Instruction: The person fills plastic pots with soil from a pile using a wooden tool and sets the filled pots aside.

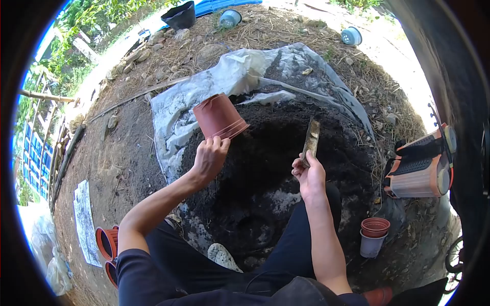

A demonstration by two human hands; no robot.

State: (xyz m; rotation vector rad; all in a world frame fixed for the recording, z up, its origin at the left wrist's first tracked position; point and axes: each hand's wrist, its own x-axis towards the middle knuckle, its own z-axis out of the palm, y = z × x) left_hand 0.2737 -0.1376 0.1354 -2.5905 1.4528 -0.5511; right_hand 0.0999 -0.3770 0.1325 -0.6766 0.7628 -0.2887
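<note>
Pot [219, 116] tilts, gripped by left fingers [217, 141]; right fingers [313, 161] clasp wooden strip [312, 137]; red pot [375, 232] nests in grey pot [371, 247].

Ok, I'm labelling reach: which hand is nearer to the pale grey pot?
Right. The right hand lies ahead and left of the pale grey pot; the left hand is farther left, holding the reddish pot.

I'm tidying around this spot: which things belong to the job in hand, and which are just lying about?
Likely in the job:
reddish-brown pot, in the left hand
flat strip, in the right hand
dark soil
whitish sheet at its far edge

Probably just lying about:
black tub
two light-blue pots
stacked pots, perhaps spares
</note>
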